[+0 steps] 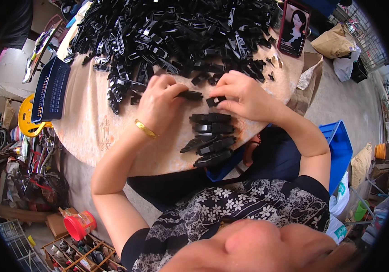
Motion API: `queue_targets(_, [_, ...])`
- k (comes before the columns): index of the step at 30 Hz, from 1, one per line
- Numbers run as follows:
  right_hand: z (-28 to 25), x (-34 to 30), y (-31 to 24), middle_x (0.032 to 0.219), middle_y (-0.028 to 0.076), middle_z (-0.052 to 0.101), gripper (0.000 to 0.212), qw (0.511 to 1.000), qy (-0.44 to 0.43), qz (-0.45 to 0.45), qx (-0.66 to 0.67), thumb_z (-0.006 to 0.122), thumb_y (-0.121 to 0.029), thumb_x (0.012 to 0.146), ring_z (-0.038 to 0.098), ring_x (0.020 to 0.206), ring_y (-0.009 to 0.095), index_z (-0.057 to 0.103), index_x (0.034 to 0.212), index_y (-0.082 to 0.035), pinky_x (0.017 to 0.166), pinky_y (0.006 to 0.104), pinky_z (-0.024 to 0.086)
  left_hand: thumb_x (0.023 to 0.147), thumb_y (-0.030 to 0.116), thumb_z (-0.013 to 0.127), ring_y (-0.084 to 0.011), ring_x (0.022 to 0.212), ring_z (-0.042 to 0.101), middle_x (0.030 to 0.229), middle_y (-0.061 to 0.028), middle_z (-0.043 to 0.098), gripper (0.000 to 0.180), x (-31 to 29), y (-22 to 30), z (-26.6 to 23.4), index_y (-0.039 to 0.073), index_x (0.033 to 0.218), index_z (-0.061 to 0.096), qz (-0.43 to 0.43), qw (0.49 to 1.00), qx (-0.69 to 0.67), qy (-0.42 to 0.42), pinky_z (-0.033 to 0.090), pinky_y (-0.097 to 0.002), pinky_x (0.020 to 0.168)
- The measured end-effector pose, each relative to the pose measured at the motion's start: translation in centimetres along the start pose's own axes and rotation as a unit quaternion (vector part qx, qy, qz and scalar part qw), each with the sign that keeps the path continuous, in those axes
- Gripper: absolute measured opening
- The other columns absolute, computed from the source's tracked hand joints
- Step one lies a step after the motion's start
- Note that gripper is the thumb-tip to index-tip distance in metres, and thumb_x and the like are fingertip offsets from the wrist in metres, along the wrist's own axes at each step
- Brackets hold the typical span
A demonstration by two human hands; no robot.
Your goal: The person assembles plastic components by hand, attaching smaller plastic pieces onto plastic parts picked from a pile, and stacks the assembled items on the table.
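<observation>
My left hand (161, 94) is closed on a long black plastic part (190, 95), whose end points toward my other hand. Between the fingers and thumb of my right hand (244, 97) is a small black plastic piece (215, 101) with a pale spot on it. The two pieces are close together, with a narrow gap between them. Just nearer to me, several black plastic parts (212, 129) lie in a row one behind another on the table. A large heap of loose black plastic parts (171, 36) covers the far side.
A tan cloth covers the round table (81, 131). A phone (294, 28) stands upright at the far right. To the left, a dark blue basket (51, 90) rests on a yellow stool (26, 115). A blue crate (338, 149) is beside my right arm. A red bucket (80, 225) sits lower left.
</observation>
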State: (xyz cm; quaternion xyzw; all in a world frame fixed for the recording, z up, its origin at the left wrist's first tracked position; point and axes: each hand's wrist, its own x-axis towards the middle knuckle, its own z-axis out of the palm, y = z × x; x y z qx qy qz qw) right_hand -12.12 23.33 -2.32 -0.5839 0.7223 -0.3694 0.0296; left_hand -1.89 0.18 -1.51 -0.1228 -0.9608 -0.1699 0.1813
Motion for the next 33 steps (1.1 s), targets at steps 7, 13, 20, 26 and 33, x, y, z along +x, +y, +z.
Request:
queue_targets(7, [0.3, 1.2, -0.4, 0.082, 0.007, 0.058, 0.022, 0.991, 0.065, -0.035, -0.107, 0.071, -0.011, 0.07, 0.055, 0.083, 0.026, 0.069, 0.091, -0.005, 0.072, 0.0352, 0.048, 0.069, 0.009, 0.071, -0.0284, 0.084, 0.056, 0.083, -0.0089, 0.059, 0.02, 0.0, 1.9, 1.4, 0.004, 0.088, 0.066, -0.03, 0.997, -0.069, 0.016, 0.049, -0.0369, 0.072])
queue_targets(13, [0.0, 1.5, 0.5, 0.078, 0.007, 0.057, 0.021, 0.995, 0.035, -0.02, -0.091, 0.071, -0.011, 0.069, 0.055, 0.081, 0.026, 0.069, 0.089, -0.004, 0.071, 0.0346, 0.049, 0.068, 0.011, 0.073, -0.0309, 0.081, 0.057, 0.081, -0.0117, 0.058, 0.018, -0.3, 1.4, 0.3, 0.002, 0.082, 0.065, -0.106, 0.984, -0.136, -0.038, 0.048, -0.0389, 0.071])
queue_targets(20, [1.3, 1.8, 0.7, 0.08, 0.008, 0.059, 0.021, 0.998, 0.027, -0.044, -0.031, 0.071, -0.012, 0.069, 0.057, 0.081, 0.027, 0.069, 0.089, -0.005, 0.071, 0.0364, 0.048, 0.064, 0.008, 0.077, -0.0255, 0.071, 0.057, 0.073, -0.0081, 0.057, 0.019, -0.3, 1.1, 1.4, 0.001, 0.078, 0.066, -0.036, 0.989, -0.145, -0.013, 0.048, -0.0329, 0.064])
queue_targets(26, [0.2, 1.1, 0.2, 0.083, 0.009, 0.061, 0.027, 0.997, 0.036, -0.059, -0.026, 0.07, -0.031, 0.08, 0.057, 0.079, 0.027, 0.068, 0.087, -0.005, 0.069, 0.0368, 0.048, 0.071, 0.006, 0.07, -0.029, 0.093, 0.055, 0.091, -0.0114, 0.06, 0.019, 1.0, 0.5, -0.1, 0.001, 0.09, 0.066, 0.05, 0.986, -0.144, -0.065, 0.046, -0.0379, 0.082])
queue_targets(33, [2.1, 3.4, 1.4, 0.115, 0.004, 0.059, 0.039, 0.958, 0.043, -0.095, -0.266, 0.065, -0.017, 0.077, 0.052, 0.1, 0.021, 0.061, 0.113, -0.005, 0.085, 0.0375, 0.045, 0.08, 0.003, 0.058, -0.0325, 0.125, 0.044, 0.131, -0.0163, 0.051, 0.048, 1.8, -3.8, 1.3, 0.006, 0.127, 0.05, 0.002, 0.991, 0.134, -0.013, 0.035, -0.0415, 0.104])
